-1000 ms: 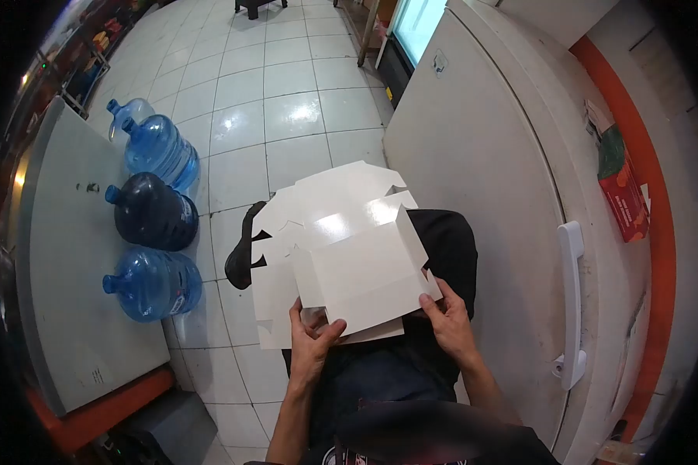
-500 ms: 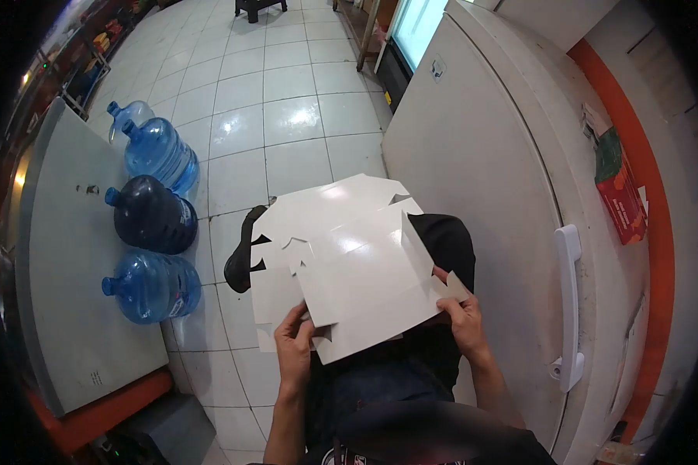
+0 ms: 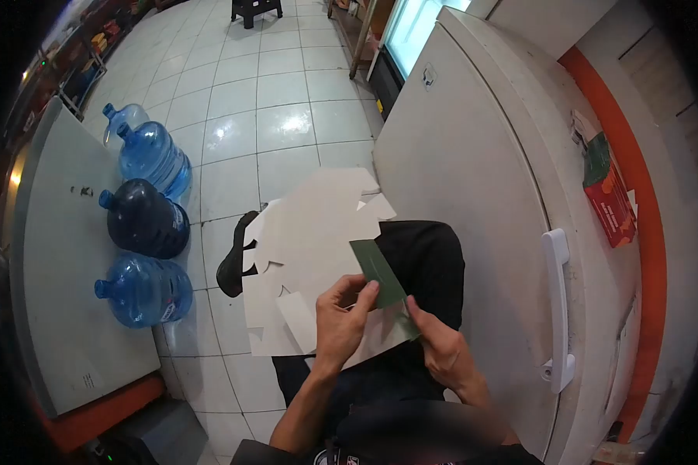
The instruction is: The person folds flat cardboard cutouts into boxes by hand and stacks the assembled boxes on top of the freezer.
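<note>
White die-cut cardboard point(image 3: 310, 225) lies in overlapping sheets across the lap, with slots and folded flaps at its edges. A green-faced flap point(image 3: 378, 273) of the card stands folded up on the right side. My left hand point(image 3: 341, 322) pinches this flap's lower edge between thumb and fingers. At the flap's lower right corner, my right hand point(image 3: 440, 341) has its fingers closed on the card, near a smaller green tab. Part of the card under both hands is hidden.
Blue water bottles point(image 3: 143, 289) stand on the tiled floor point(image 3: 287, 124) at left, beside a grey-white panel point(image 3: 93, 256). A white door with a handle point(image 3: 554, 310) rises close on the right. A red and green box point(image 3: 609, 194) sits beyond it. A dark stool point(image 3: 256, 9) stands far ahead.
The right part of the card has been folded over, so its green side shows. My left hand has moved right and my right hand slightly left, bringing them closer together.
</note>
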`<state>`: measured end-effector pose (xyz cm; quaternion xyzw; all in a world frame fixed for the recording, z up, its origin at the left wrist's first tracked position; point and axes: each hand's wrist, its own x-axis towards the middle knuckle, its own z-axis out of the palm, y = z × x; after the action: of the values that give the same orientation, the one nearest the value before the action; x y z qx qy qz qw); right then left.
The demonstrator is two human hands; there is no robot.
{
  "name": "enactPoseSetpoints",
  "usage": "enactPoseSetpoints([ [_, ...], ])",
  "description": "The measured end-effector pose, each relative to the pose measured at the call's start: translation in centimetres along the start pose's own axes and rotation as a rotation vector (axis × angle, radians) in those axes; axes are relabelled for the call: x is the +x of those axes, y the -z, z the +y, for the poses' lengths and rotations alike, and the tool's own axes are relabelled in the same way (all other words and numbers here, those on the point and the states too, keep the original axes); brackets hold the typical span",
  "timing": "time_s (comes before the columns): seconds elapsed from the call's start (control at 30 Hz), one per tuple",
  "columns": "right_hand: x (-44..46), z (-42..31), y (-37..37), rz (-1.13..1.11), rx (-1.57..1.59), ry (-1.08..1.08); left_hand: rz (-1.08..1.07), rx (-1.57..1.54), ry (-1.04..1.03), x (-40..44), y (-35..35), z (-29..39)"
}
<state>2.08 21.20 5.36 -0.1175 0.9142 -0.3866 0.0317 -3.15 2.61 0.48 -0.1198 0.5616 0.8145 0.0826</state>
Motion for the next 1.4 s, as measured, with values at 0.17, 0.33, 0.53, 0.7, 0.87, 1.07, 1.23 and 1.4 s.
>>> enactPoseSetpoints([
  [0.17, -1.0, 1.5, -0.3, 0.042, 0.266, -0.583, -0.027, -0.118, 0.093, -0.4, 1.0, -0.9],
  [0.33, 1.3, -0.5, -0.7, 0.165, 0.039, -0.042, -0.003, -0.164, 0.103, -1.2, 0.3, -1.1],
  [0.53, 1.7, 0.4, -0.9, 0.117, -0.140, 0.098, -0.086, -0.209, 0.105, -1.2, -0.4, -1.6],
  [0.7, 1.6, 0.7, -0.4, 0.077, -0.228, 0.130, -0.109, -0.124, 0.071, -1.5, -0.5, -1.7],
  [0.87, 2.2, -0.4, -0.2, 0.117, -0.072, 0.029, -0.104, -0.050, 0.094, -2.9, -1.9, -1.3],
  [1.07, 2.6, -1.1, 1.1, 0.109, 0.209, -0.018, -0.064, -0.240, 0.075, -2.4, -1.9, 0.1],
  [1.23, 2.5, -1.2, 1.2, 0.107, 0.203, 0.026, -0.103, -0.243, -0.008, -1.8, -1.8, 0.2],
  [1.4, 2.7, -1.3, 1.6, 0.133, 0.216, -0.016, -0.132, -0.051, -0.088, -2.5, -2.4, -0.5],
])
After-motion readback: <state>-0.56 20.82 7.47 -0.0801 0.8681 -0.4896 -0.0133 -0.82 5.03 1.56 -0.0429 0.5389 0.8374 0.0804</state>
